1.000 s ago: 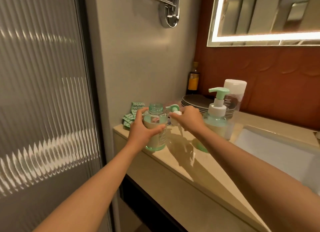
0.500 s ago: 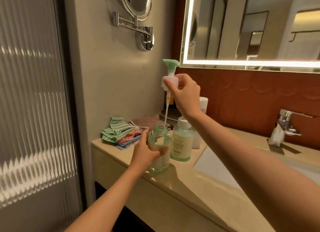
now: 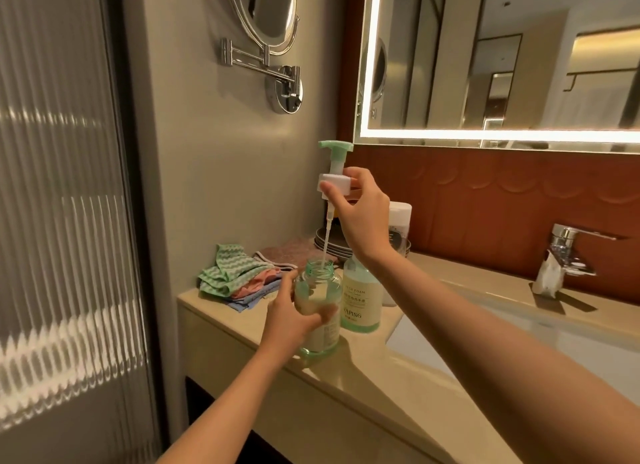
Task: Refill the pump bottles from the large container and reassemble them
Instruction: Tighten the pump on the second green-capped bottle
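The left hand [image 3: 294, 319] reaches forward, fingers curled round the open bottle [image 3: 320, 290], which stands upright near the counter's [image 3: 363, 373] front edge. The right hand [image 3: 362, 214] is raised above it, pinching the pump [image 3: 334, 181] by its white collar. The pump's long axis is vertical, its nozzle points left, and its tube tip sits in the bottle's neck.

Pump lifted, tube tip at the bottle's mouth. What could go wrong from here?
The dip tube of the pump may drip soap onto the counter once clear of the open bottle. That bottle stands near the counter's front edge, gripped by the left hand; a snagging tube might tip it. The right hand could bump the labelled bottle.
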Action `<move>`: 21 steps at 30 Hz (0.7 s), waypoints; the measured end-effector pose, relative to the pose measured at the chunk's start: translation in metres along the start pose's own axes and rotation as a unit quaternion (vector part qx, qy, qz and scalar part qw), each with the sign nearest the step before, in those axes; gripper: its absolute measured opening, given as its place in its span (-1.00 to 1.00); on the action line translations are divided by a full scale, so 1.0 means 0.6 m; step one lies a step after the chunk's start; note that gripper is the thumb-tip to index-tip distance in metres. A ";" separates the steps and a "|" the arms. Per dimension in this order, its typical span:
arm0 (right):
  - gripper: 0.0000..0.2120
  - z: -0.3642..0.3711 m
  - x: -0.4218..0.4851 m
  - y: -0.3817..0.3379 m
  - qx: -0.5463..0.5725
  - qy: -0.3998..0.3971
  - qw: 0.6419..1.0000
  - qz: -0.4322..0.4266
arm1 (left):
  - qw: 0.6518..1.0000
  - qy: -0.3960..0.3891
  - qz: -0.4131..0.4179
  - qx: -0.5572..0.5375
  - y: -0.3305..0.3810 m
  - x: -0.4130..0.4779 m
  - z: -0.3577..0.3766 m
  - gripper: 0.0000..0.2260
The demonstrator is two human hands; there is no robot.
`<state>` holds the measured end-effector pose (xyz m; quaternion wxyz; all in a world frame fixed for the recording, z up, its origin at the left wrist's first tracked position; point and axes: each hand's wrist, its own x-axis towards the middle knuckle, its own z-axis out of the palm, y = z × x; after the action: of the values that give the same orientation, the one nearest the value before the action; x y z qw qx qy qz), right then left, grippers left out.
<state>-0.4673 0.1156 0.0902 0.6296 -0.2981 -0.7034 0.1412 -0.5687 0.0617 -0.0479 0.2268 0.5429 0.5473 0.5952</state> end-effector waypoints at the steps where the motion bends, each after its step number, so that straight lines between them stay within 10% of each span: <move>1: -0.59 0.003 -0.010 0.004 -0.004 -0.010 1.000 0.000 | 1.000 0.001 0.003 -0.002 0.002 0.000 0.000 -0.20; 21: -0.64 -0.005 -0.137 0.077 -0.006 -0.163 0.986 0.032 | 1.000 0.021 0.009 -0.004 -0.007 -0.005 0.006 -0.55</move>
<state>-0.4507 0.1021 -0.0013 0.4999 -0.2978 -0.7874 0.2035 -0.5657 0.0619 -0.0535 0.2122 0.5343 0.5450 0.6102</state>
